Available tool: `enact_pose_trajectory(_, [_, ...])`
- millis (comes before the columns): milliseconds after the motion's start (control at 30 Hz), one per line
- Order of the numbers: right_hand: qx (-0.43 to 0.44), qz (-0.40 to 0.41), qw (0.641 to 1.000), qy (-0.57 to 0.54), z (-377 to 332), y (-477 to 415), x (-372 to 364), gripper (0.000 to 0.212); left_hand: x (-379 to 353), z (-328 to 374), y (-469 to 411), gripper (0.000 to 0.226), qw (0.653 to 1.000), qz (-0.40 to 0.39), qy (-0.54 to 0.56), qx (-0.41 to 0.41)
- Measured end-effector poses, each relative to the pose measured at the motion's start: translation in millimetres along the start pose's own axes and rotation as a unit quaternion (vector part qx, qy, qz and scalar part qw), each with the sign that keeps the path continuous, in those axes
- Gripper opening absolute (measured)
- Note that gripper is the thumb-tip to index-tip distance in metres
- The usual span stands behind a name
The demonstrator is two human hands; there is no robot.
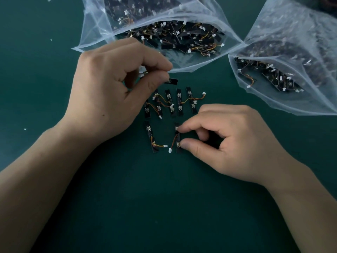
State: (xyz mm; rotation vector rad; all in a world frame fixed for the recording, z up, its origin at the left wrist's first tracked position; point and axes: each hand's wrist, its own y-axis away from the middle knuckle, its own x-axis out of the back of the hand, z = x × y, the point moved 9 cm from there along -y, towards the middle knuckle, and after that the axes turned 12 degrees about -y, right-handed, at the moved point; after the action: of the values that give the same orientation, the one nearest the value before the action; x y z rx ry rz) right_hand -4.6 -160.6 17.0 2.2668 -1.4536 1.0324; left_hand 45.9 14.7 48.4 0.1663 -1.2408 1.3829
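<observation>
The left hand pinches a narrow black circuit strip with a white plug. The right hand pinches an orange-wired second strip lying on the green table, below a row of strips and two clear bags.

The bare left forearm comes in from the lower left and slants up toward the middle. The left hand is held knuckles up, its fingers curled, with forefinger and thumb pinching a small black circuit strip at its fingertips. The bare right forearm enters from the lower right, angled up and leftward. The right hand sits lower, back upward, its other fingers tucked. Its forefinger and thumb are spread to hold a second narrow black circuit strip by its two ends.
</observation>
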Motion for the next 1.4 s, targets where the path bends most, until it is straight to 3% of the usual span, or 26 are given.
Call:
enact_pose_trajectory(933, [-0.011,0.073,0.997,0.016,-15,-11,-13,0.012,-2,0,1,0.011,1.0,-0.01,-0.002,0.0])
enact_pose_trajectory(1400, [-0.011,0.062,0.998,0.017,-16,-12,-15,0.009,-1,1,-1,0.012,1.0,-0.009,-0.007,0.011])
